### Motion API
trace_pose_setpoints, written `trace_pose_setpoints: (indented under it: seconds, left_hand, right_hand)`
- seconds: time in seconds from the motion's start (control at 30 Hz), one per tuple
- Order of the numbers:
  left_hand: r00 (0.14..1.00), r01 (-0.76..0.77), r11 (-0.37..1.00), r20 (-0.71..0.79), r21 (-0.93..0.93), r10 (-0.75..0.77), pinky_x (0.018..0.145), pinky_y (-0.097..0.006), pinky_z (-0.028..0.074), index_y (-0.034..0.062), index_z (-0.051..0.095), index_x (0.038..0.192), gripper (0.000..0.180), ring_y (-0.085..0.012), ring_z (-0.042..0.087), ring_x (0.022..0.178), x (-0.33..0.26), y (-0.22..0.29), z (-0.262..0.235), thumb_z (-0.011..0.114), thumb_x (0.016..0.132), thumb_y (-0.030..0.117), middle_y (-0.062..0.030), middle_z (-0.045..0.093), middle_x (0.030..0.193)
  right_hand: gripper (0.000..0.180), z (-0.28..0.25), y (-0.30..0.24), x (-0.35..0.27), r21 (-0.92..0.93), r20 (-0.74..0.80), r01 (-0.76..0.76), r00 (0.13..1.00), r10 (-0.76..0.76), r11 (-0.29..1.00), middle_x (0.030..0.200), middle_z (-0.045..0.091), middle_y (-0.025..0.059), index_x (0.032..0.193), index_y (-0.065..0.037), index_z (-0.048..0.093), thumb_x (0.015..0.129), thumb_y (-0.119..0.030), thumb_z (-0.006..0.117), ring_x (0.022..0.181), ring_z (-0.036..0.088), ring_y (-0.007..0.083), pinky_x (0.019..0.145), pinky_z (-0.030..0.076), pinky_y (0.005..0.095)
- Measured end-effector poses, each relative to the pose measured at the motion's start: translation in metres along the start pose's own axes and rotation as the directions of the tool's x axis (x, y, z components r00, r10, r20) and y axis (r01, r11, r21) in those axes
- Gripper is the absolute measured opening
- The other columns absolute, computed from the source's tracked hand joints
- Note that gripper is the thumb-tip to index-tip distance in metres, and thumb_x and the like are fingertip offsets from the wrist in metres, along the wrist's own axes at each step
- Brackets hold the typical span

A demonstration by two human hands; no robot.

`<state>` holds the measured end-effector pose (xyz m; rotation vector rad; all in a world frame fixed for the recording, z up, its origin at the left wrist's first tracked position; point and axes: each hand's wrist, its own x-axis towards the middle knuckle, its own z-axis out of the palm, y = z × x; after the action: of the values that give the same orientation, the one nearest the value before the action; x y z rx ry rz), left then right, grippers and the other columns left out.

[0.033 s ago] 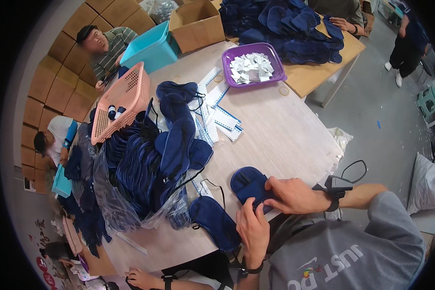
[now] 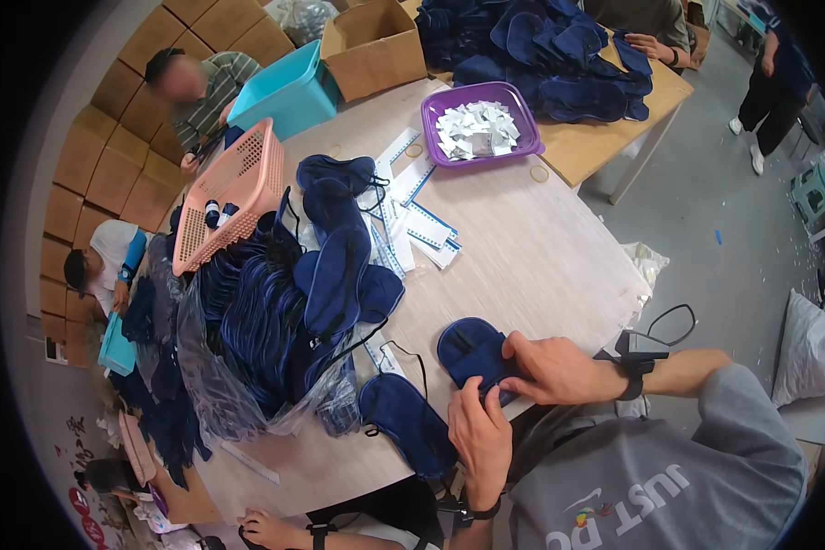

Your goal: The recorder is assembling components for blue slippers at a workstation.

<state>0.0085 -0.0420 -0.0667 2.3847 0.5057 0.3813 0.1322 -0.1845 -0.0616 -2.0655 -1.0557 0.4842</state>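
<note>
A navy blue eye mask lies at the table's near edge, with both my hands on its near end. My right hand pinches the mask with bent fingers and thumb. Beside it, my left hand has its fingertips closed on the same end, close to the right fingertips. What lies between the fingertips is too small to make out. A second navy eye mask with a black elastic strap rests just left of my left hand. Farther left, a large pile of navy eye masks spills from a clear plastic bag.
White strips with blue markings lie mid-table. Beyond them stand a purple basket of small white pieces, a turquoise bin, a cardboard box and a pink basket. A co-worker's hand is at lower left; others work around the tables.
</note>
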Motion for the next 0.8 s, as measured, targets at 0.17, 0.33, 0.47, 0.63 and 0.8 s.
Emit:
trace_pose_setpoints:
  seconds: [0.17,0.33,0.47,0.63,0.8]
  left_hand:
    - [0.919,-0.364,0.907,-0.075,0.209,0.387,0.091,-0.049,0.052,-0.0015,0.074,0.107,0.021,-0.0348,0.066,0.102,-0.009,-0.005,0.006,0.069,0.087,-0.003,-0.0167,0.068,0.106]
    - [0.922,-0.375,0.847,0.056,0.377,0.383,0.101,-0.047,0.054,-0.0074,0.069,0.122,0.035,-0.0344,0.065,0.115,-0.025,0.004,0.006,0.064,0.088,-0.004,-0.0195,0.068,0.124]
    - [0.920,-0.356,0.841,-0.007,0.408,0.393,0.098,-0.050,0.053,-0.0084,0.067,0.124,0.033,-0.0375,0.066,0.112,-0.025,0.002,0.015,0.067,0.093,0.003,-0.0215,0.068,0.122]
    - [0.904,-0.370,0.803,-0.020,0.468,0.428,0.096,-0.046,0.053,-0.0053,0.064,0.121,0.027,-0.0315,0.064,0.109,-0.016,-0.010,0.018,0.062,0.095,0.001,-0.0169,0.064,0.116]
    - [0.933,-0.360,0.896,0.099,0.259,0.346,0.095,-0.050,0.047,-0.0028,0.062,0.121,0.036,-0.0367,0.060,0.109,-0.041,-0.008,-0.018,0.073,0.086,0.003,-0.0172,0.061,0.113]
  right_hand:
    - [0.034,-0.004,-0.004,0.011,0.025,0.118,-0.191,0.975,0.187,0.981,0.094,0.064,0.0170,0.102,-0.004,0.054,0.093,-0.031,0.073,0.084,0.066,0.0413,0.064,0.051,0.0512]
    - [0.025,0.000,0.009,-0.002,-0.157,-0.008,0.309,0.949,-0.314,0.938,0.112,0.063,0.0097,0.108,-0.004,0.062,0.089,-0.016,0.071,0.100,0.065,0.0244,0.055,0.052,0.0380]
    - [0.032,0.001,0.020,-0.017,-0.396,0.015,0.445,0.877,-0.480,0.803,0.117,0.059,0.0060,0.119,-0.003,0.065,0.089,-0.012,0.066,0.105,0.062,0.0166,0.052,0.053,0.0285]
    - [0.038,-0.001,0.027,-0.009,-0.383,0.036,0.516,0.837,-0.546,0.766,0.113,0.059,0.0063,0.127,-0.003,0.064,0.092,-0.017,0.068,0.099,0.063,0.0155,0.050,0.052,0.0257]
    - [0.037,0.013,0.009,-0.025,-0.365,0.062,0.569,0.805,-0.590,0.737,0.099,0.054,0.0029,0.118,-0.002,0.067,0.096,-0.031,0.072,0.086,0.061,0.0137,0.050,0.052,0.0268]
